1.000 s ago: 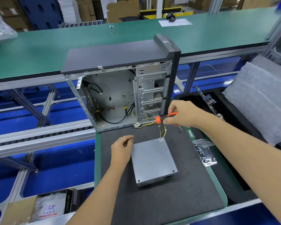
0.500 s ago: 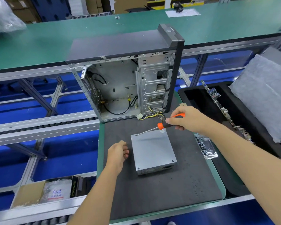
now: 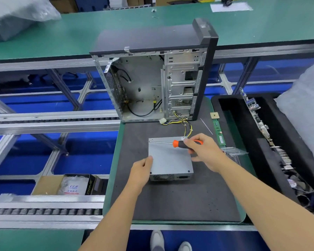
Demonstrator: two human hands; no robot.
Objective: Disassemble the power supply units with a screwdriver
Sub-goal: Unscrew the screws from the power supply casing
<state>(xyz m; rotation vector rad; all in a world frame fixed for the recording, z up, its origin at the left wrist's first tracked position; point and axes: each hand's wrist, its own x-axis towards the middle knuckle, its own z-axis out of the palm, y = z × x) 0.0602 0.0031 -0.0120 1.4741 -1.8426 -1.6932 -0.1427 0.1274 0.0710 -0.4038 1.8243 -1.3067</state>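
The power supply unit (image 3: 169, 157) lies flat on the dark mat (image 3: 179, 200), its vented end facing the person and its yellow and black wires (image 3: 186, 126) running from the far right corner into the open computer case (image 3: 152, 78).

Since half a second ago the screwdriver (image 3: 178, 143) has dropped from a tilt to lie nearly level across the unit's far edge, its tip now at the far left corner. The left hand (image 3: 140, 172), which hung just off the unit with fingers loosely curled, now touches the near left edge.

The right hand (image 3: 203, 151) has its fingers curled round the orange and black handle, thumb and forefinger pinching it near the collar; the shaft points left, away from those fingers. The left hand's fingers are bent against the unit's left side, thumb at the top edge; how firmly they grip cannot be told.

Just right of the right hand's fingers lies a clear bag (image 3: 233, 154), and beyond it a green memory stick (image 3: 218, 131) and a black tray (image 3: 261, 145) holding circuit boards.
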